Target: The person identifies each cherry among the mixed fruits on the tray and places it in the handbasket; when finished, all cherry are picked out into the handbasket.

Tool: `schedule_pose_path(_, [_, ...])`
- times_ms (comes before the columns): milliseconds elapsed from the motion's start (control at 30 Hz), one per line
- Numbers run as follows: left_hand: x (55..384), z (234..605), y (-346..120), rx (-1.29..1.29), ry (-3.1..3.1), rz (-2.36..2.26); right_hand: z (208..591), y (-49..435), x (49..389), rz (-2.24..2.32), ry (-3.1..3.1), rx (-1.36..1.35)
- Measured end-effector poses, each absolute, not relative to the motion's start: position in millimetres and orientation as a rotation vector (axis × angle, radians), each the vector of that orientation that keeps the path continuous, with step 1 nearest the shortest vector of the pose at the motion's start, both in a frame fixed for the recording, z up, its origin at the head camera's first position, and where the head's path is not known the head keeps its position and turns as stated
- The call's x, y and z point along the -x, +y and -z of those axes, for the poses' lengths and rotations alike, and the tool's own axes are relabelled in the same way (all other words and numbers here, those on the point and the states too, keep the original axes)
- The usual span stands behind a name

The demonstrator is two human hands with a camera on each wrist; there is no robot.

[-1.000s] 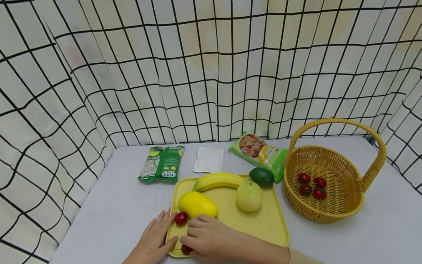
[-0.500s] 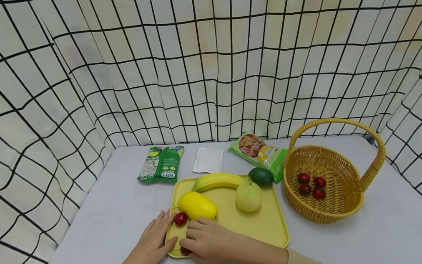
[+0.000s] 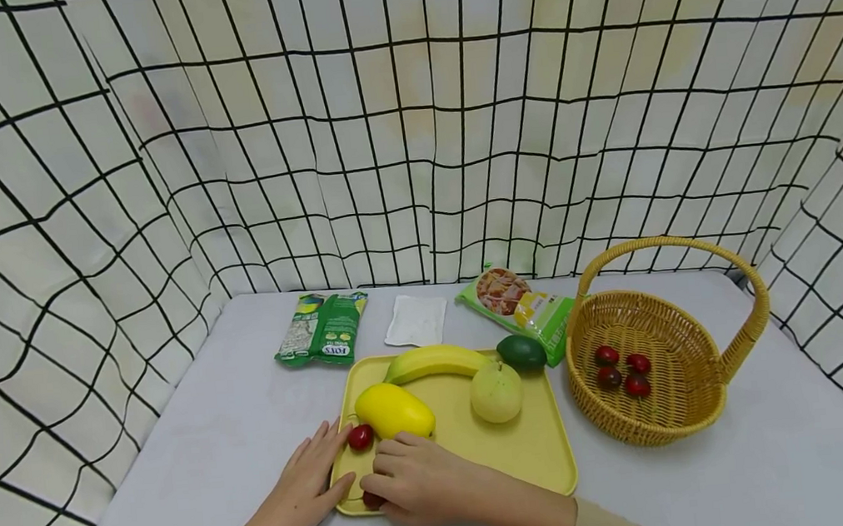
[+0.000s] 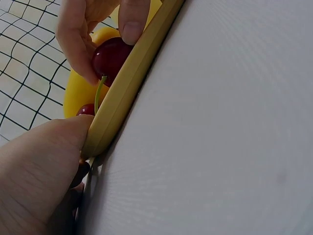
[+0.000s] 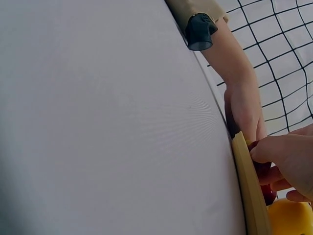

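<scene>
A yellow tray (image 3: 509, 456) lies on the white table with fruit on it. My left hand (image 3: 298, 484) rests at its left edge, fingers stretched out and thumb at the near corner. With thumb and fingers, my right hand (image 3: 419, 479) pinches a dark red cherry (image 4: 111, 58) low inside that corner; the green stem points toward the left thumb. The curled right fingers hide part of this cherry in the head view. Another cherry (image 3: 361, 437) sits by the left fingertips, beside a yellow mango (image 3: 394, 409).
At the tray's back lie a banana (image 3: 436, 362), a pale green round fruit (image 3: 496, 392) and a dark green avocado-like fruit (image 3: 522, 353). Green packets (image 3: 324, 328) and a white sachet (image 3: 416, 320) lie behind. A handled wicker basket (image 3: 600, 414) with several cherries stands right.
</scene>
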State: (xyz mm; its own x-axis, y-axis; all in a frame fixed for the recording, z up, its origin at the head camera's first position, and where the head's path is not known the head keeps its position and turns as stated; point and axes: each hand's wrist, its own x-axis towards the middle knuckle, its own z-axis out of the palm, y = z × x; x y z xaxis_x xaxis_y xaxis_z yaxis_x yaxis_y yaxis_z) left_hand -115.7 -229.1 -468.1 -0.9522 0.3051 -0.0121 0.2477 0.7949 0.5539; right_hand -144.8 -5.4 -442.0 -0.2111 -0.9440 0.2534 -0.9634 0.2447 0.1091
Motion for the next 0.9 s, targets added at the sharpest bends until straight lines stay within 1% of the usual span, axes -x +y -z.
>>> schedule_pose_path(900, [116.5, 469.0, -229.8, -0.445, 2.867, -0.877, 418.8, 14.9, 138.6, -0.144, -2.241, -1.739])
